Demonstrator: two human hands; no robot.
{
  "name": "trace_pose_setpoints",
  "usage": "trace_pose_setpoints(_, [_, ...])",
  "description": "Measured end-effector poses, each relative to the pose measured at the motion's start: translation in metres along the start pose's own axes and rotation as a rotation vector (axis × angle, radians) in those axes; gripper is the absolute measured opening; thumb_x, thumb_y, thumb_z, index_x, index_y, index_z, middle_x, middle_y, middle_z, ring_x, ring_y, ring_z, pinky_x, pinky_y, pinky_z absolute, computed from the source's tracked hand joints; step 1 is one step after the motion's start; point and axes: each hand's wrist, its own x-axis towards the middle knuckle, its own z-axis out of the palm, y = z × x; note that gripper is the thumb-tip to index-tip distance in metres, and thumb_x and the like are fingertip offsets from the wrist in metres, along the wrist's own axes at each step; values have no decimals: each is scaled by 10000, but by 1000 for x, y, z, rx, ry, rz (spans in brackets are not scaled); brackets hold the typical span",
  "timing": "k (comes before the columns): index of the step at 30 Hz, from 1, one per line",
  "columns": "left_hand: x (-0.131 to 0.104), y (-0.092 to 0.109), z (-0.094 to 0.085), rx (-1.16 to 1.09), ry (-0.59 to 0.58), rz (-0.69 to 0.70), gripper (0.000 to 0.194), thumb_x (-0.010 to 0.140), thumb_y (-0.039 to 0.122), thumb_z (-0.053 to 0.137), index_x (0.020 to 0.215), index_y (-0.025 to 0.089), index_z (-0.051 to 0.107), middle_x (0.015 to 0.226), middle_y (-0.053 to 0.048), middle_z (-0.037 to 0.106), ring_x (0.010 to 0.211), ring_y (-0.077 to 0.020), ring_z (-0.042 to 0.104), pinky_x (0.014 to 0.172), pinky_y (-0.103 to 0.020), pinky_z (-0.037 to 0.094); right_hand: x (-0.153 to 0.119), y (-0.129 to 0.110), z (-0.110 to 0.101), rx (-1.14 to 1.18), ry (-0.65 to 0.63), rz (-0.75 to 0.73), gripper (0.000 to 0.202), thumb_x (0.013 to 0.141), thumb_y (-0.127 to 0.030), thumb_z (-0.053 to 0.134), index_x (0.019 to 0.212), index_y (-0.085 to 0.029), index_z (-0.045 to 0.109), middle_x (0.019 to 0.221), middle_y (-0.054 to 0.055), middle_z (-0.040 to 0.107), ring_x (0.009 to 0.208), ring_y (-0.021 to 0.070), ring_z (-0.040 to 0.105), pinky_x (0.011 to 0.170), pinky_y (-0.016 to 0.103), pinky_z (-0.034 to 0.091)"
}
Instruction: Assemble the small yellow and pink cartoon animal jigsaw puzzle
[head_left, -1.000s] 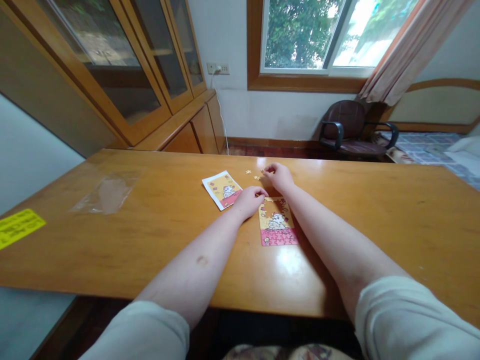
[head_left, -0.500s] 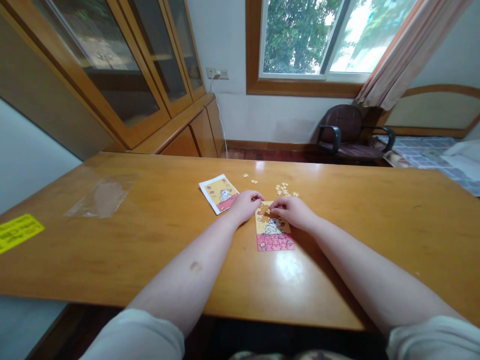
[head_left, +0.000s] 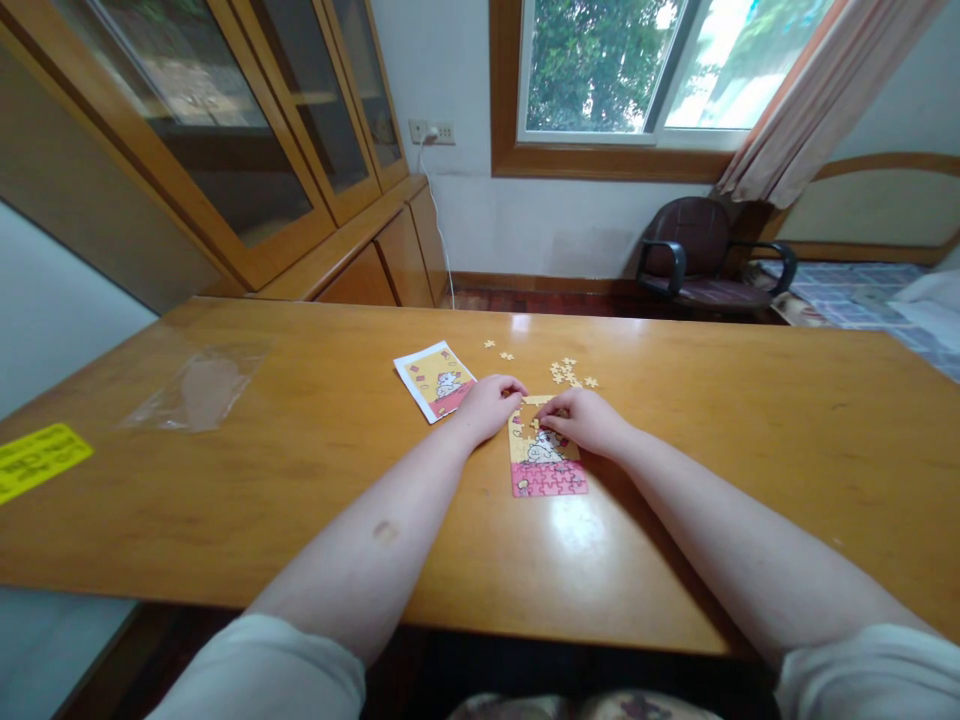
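Observation:
A partly assembled jigsaw puzzle (head_left: 549, 479) lies flat on the table, pink at the near end and yellow farther up, with a white cartoon animal. A gap in its upper part shows the wood beneath. My left hand (head_left: 489, 404) is at the puzzle's upper left edge, its fingers curled in against the border. From the other side my right hand (head_left: 583, 415) reaches over the gap, fingers pinched on a small puzzle piece (head_left: 535, 424) that is mostly covered. Partly behind my left wrist lies a picture card (head_left: 431, 383) with the same design.
Several loose puzzle pieces (head_left: 568, 372) are heaped beyond my right hand, and two single pieces (head_left: 507, 356) lie farther left. A clear plastic bag (head_left: 199, 390) and a yellow label (head_left: 43, 460) are on the table's left side. An office chair (head_left: 694, 250) stands past the far edge.
Both hands stay at the puzzle, with the right fingers shifting only slightly over the gap. The whole view has tilted a little, so the scene sits slightly higher.

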Motion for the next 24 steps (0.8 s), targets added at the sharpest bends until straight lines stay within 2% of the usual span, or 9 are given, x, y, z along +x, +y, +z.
trace_pose_setpoints(14, [0, 1, 0, 16, 11, 4, 222, 796, 220, 525, 902, 190, 718, 947, -34, 713, 877, -178, 621, 846, -281, 473, 2, 7, 3, -128, 57, -189, 116, 772, -217, 636, 793, -219, 750, 790, 21, 716, 777, 164, 612, 781, 279, 444])
trace_pose_setpoints(19, [-1, 2, -1, 9, 5, 3, 219, 802, 223, 527, 907, 194, 717, 951, -32, 715, 879, -179, 623, 862, -283, 472, 0, 7, -3, -124, 112, -269, 222, 783, -152, 539, 795, -208, 753, 790, 34, 705, 784, 168, 612, 791, 285, 446])
trace_pose_setpoints(24, [0, 1, 0, 5, 3, -2, 220, 800, 227, 529, 907, 199, 720, 945, -30, 715, 873, -180, 625, 866, -285, 474, -3, 6, -6, -206, 82, -386, 240, 745, -119, 524, 745, -195, 751, 736, 44, 671, 747, 175, 591, 764, 291, 442])
